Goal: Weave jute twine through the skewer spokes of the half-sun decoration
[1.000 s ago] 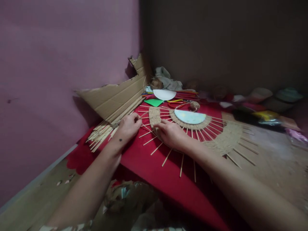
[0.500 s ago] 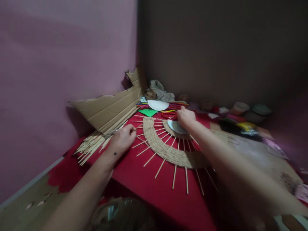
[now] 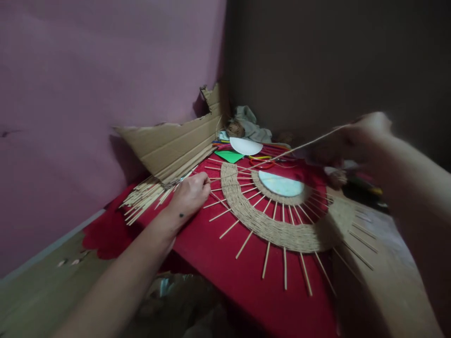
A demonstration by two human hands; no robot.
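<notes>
A half-round woven piece (image 3: 282, 232) of jute twine and thin wooden sticks lies on a red cloth (image 3: 225, 263), with a pale blue half disc (image 3: 281, 184) at its centre. My left hand (image 3: 190, 195) rests closed on the sticks at the piece's left end. My right hand (image 3: 355, 136) is raised above the cloth at the right, blurred, pinching a strand of twine (image 3: 292, 150) that runs taut down to the left end of the weave.
A bundle of loose sticks (image 3: 144, 199) lies left of the hand, below a torn cardboard sheet (image 3: 176, 143) leaning on the pink wall. Behind the piece are a white paper circle (image 3: 245, 146), a green paper (image 3: 229, 156), a twine ball (image 3: 235, 127), a crumpled cloth and other clutter.
My right hand left the weave, reached back toward the clutter behind it, then rose to the right pulling a twine strand taut. My left hand stayed on the sticks.
</notes>
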